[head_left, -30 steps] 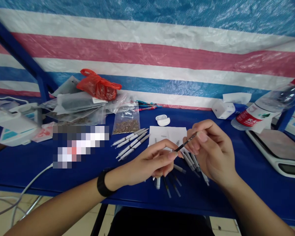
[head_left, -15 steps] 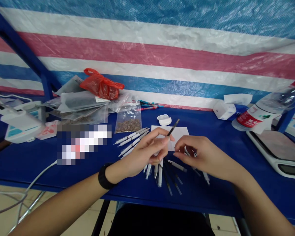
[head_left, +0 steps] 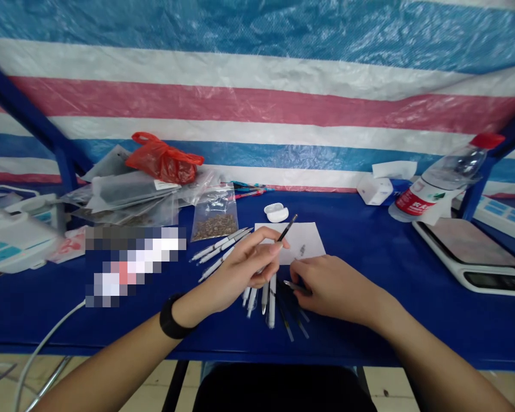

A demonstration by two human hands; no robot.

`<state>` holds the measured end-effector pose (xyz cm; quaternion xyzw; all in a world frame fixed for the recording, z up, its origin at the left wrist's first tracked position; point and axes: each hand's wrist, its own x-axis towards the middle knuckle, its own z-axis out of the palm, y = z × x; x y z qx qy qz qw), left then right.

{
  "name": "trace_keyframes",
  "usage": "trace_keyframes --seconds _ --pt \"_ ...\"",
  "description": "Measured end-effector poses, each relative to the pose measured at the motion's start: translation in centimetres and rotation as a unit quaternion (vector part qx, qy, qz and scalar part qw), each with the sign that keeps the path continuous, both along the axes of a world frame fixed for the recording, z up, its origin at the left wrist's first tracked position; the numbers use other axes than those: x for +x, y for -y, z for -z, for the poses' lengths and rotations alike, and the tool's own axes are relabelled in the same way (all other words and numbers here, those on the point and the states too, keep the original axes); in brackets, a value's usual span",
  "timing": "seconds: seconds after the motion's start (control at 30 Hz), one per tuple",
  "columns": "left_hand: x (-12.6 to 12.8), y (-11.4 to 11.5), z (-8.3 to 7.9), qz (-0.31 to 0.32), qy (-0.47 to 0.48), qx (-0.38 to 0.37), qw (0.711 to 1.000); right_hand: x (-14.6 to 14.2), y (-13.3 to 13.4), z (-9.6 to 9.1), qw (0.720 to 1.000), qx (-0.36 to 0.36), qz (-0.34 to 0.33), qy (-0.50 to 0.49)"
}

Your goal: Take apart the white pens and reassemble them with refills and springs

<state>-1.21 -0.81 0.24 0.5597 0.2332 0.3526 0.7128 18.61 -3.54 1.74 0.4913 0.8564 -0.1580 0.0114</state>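
Observation:
My left hand (head_left: 251, 257) is closed around a slim black pen refill (head_left: 287, 228), its end pointing up and to the right. Fingers are curled on the short pen barrel (head_left: 298, 288) in my right hand (head_left: 332, 286), low over the table; part of the barrel is hidden. Below my left hand lie several white pens (head_left: 272, 303), and between the hands are dark refills (head_left: 300, 326). More white pens (head_left: 217, 252) lie in a row left of that hand. Small springs (head_left: 302, 250) rest on a white paper sheet (head_left: 313, 234) behind my hands.
A white earbud case (head_left: 277, 213) and a bag of brown bits (head_left: 214, 220) stand behind. At left are a red plastic bag (head_left: 167, 162) and a blurred power strip with its cable (head_left: 47, 337). A bottle (head_left: 429, 191) and a scale (head_left: 467, 246) occupy the right.
My right hand has come down and left onto the pen barrel lying between the hands. The springs on the paper now show. My left hand keeps its hold; the whole view has shifted slightly.

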Motion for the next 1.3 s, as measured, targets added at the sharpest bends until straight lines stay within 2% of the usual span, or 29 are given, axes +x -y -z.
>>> trace_keyframes --seconds 0.07,0.13,0.2,0.23,0.3,0.37,0.4,0.47,0.53,0.73,1.0,1.2,1.3 --pt "0.1 0.0 0.1 0.01 -0.018 0.016 1.0 0.2 0.1 -0.3 0.999 -0.004 -0.005 -0.04" --pt "0.1 0.1 0.1 0.017 -0.036 0.03 0.999 0.6 0.0 -0.8 0.992 0.016 0.018 -0.123" --pt "0.1 0.1 0.0 0.016 -0.05 0.045 0.998 1.4 -0.2 -1.4 0.964 0.062 0.067 -0.252" --pt "0.1 0.1 0.0 0.016 -0.054 0.054 0.997 1.8 -0.3 -1.7 0.936 0.09 0.093 -0.328" --pt "0.0 0.1 -0.2 0.021 -0.058 0.069 0.996 2.6 -0.6 -2.2 0.856 0.141 0.129 -0.48" --pt "-0.1 0.1 -0.4 0.032 -0.065 0.077 0.994 3.0 -0.7 -2.3 0.778 0.163 0.135 -0.592" --pt "-0.2 0.1 -0.4 0.037 -0.07 0.08 0.994 3.1 -0.7 -2.3 0.75 0.165 0.133 -0.626" --pt "-0.2 0.1 -0.4 0.042 -0.079 0.084 0.992 3.0 -0.6 -2.1 0.721 0.164 0.131 -0.66" --pt "-0.2 0.2 -0.3 0.041 -0.085 0.091 0.991 2.7 -0.5 -2.0 0.713 0.165 0.131 -0.669" --pt "-0.2 0.2 -0.3 0.042 -0.096 0.107 0.989 2.4 -0.5 -1.9 0.712 0.152 0.115 -0.676" --pt "-0.2 0.1 -0.3 0.041 -0.111 0.116 0.986 2.5 -0.4 -1.8 0.723 0.143 0.115 -0.666" --pt "-0.1 0.2 -0.4 0.04 -0.107 0.118 0.986 2.5 -0.5 -1.9 0.717 0.153 0.118 -0.669" --pt "-0.1 0.1 -0.5 0.045 -0.106 0.118 0.986 2.6 -0.5 -1.7 0.727 0.141 0.116 -0.662"
